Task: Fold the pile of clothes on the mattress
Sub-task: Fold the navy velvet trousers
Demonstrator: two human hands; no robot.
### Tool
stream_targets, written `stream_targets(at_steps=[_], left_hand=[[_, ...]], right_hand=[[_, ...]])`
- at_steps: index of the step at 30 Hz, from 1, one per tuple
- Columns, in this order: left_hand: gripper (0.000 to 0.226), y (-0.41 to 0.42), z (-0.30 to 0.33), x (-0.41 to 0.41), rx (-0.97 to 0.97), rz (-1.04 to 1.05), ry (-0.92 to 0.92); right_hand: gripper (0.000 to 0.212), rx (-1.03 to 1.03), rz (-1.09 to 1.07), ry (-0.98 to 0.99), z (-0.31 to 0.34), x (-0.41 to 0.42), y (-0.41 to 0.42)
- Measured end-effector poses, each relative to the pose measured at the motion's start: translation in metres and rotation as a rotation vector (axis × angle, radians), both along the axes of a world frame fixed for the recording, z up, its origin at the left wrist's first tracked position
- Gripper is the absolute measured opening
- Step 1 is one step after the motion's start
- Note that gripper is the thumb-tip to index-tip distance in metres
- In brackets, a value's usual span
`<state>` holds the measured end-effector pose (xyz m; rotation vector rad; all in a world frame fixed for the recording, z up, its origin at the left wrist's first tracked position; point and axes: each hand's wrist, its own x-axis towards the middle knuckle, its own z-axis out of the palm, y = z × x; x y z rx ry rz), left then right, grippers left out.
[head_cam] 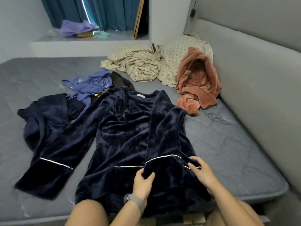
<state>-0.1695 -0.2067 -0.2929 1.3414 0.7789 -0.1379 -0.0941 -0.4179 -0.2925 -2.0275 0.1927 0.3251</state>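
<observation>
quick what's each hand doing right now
left hand: pinching the cuff of the navy robe's sleeve
right hand: fingers curled on the same cuff's other edge

Both forearms come in from the bottom edge and reach forward. The left hand [143,181] is seen from the back; its fingers [149,175] are curled and its thumb stands apart on the left, so they pinch a fold of cloth between them. A grey band [134,201] sits around the left wrist. The right hand [201,172] lies a little further forward, palm down, with its fingers bent and gripping the cloth under them. Two bare knees show at the bottom edge, beside the forearms.
</observation>
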Motion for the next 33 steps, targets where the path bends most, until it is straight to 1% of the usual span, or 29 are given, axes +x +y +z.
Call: stream_targets(at_steps=[2, 4, 6, 8, 9, 10, 11, 12, 13, 15, 17, 18, 20, 21, 22, 23, 24, 25, 26, 27, 28, 29, 30, 31, 33], left_hand=[[0.024, -0.006, 0.012, -0.011, -0.042, -0.018, 0.009], [0.02, -0.017, 0.021, -0.021, -0.105, -0.041, 0.005], [0.022, -0.029, 0.029, -0.027, -0.134, -0.036, -0.029], [0.026, -0.042, 0.035, -0.03, -0.057, -0.023, -0.038], [0.028, -0.048, 0.037, -0.033, -0.03, -0.023, -0.044], [0.027, -0.054, 0.038, -0.034, -0.021, -0.009, -0.051], [0.023, -0.06, 0.04, -0.036, -0.038, 0.013, -0.042], [0.018, -0.066, 0.045, -0.041, -0.079, 0.033, -0.025], [0.017, -0.072, 0.051, -0.045, -0.138, 0.047, 0.009], [0.025, -0.078, 0.056, -0.052, -0.24, 0.065, 0.048], [0.03, -0.081, 0.058, -0.055, -0.254, 0.046, 0.044], [0.03, -0.082, 0.06, -0.056, -0.264, 0.028, 0.026], [0.026, -0.085, 0.066, -0.056, -0.315, -0.053, -0.025], [0.025, -0.087, 0.072, -0.055, -0.362, -0.097, -0.05], [0.023, -0.089, 0.078, -0.055, -0.404, -0.133, -0.069], [0.022, -0.09, 0.078, -0.052, -0.415, -0.17, -0.089], [0.02, -0.09, 0.078, -0.051, -0.39, -0.212, -0.102], [0.019, -0.09, 0.072, -0.048, -0.313, -0.246, -0.095], [0.018, -0.09, 0.066, -0.046, -0.185, -0.278, -0.065], [0.018, -0.089, 0.055, -0.044, -0.029, -0.299, -0.02], [0.019, -0.088, 0.046, -0.043, 0.112, -0.303, 0.034], [0.02, -0.086, 0.037, -0.043, 0.209, -0.288, 0.078], [0.021, -0.084, 0.031, -0.044, 0.258, -0.273, 0.107], [0.022, -0.081, 0.026, -0.045, 0.276, -0.26, 0.113], [0.02, -0.076, 0.022, -0.047, 0.286, -0.268, 0.102]], right_hand=[[0.028, 0.003, 0.025, 0.0, 0.003, -0.015, -0.009], [0.04, 0.033, 0.057, 0.002, 0.005, -0.031, -0.018], [0.056, 0.007, 0.119, -0.032, 0.0, -0.047, -0.026], [0.075, -0.039, 0.162, 0.014, -0.015, -0.057, -0.037], [0.08, -0.055, 0.158, 0.055, -0.024, -0.059, -0.043], [0.076, -0.054, 0.142, 0.085, -0.029, -0.061, -0.046], [0.055, -0.052, 0.106, 0.086, -0.026, -0.066, -0.047], [0.023, -0.034, 0.061, 0.071, -0.015, -0.072, -0.046], [0.015, -0.016, 0.033, 0.069, -0.005, -0.075, -0.046], [0.03, 0.034, 0.007, 0.125, 0.005, -0.077, -0.044], [0.043, 0.039, -0.002, 0.19, 0.006, -0.077, -0.043], [0.053, 0.047, 0.012, 0.227, 0.007, -0.077, -0.041], [0.09, 0.104, -0.029, 0.294, 0.006, -0.078, -0.037], [0.101, 0.158, -0.078, 0.29, 0.005, -0.076, -0.035], [0.099, 0.229, -0.126, 0.256, 0.01, -0.076, -0.031], [0.091, 0.317, -0.172, 0.219, 0.018, -0.075, -0.028], [0.081, 0.402, -0.208, 0.18, 0.024, -0.074, -0.027], [0.066, 0.467, -0.233, 0.146, 0.028, -0.074, -0.027], [0.047, 0.495, -0.224, 0.107, 0.028, -0.075, -0.028], [0.03, 0.437, -0.198, 0.066, 0.026, -0.077, -0.03], [0.02, 0.306, -0.168, 0.013, 0.023, -0.078, -0.032], [0.018, 0.152, -0.141, -0.028, 0.02, -0.081, -0.033], [0.022, 0.017, -0.118, -0.068, 0.015, -0.082, -0.033], [0.029, -0.07, -0.109, -0.097, 0.012, -0.084, -0.033], [0.053, -0.134, -0.137, -0.191, 0.008, -0.086, -0.031]])
